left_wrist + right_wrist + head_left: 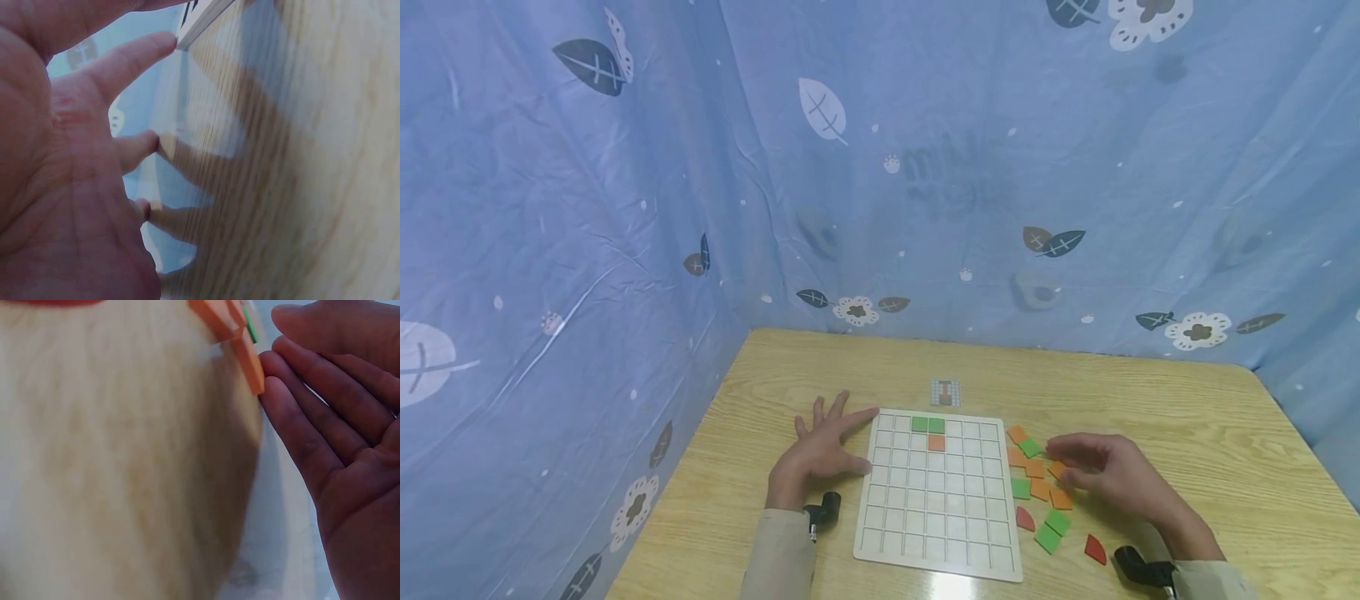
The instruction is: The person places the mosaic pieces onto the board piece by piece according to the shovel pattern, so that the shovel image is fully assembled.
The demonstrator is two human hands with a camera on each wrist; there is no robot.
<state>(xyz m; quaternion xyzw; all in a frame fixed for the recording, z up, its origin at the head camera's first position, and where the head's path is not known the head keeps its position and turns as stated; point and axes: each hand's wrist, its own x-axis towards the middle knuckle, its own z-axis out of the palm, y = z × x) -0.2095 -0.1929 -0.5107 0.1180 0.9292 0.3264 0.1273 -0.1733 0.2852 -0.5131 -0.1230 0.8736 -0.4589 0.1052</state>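
Blue flower-printed cloth (955, 192) hangs behind a wood-grained table (1195, 425)

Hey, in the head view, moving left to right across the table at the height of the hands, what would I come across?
Left hand → pale grid board → scattered orange and green tiles → right hand.

Beige left sleeve (777, 554), matching right sleeve (1212, 582), rounded black left wrist camera (826, 510), black right wrist camera (1138, 568)
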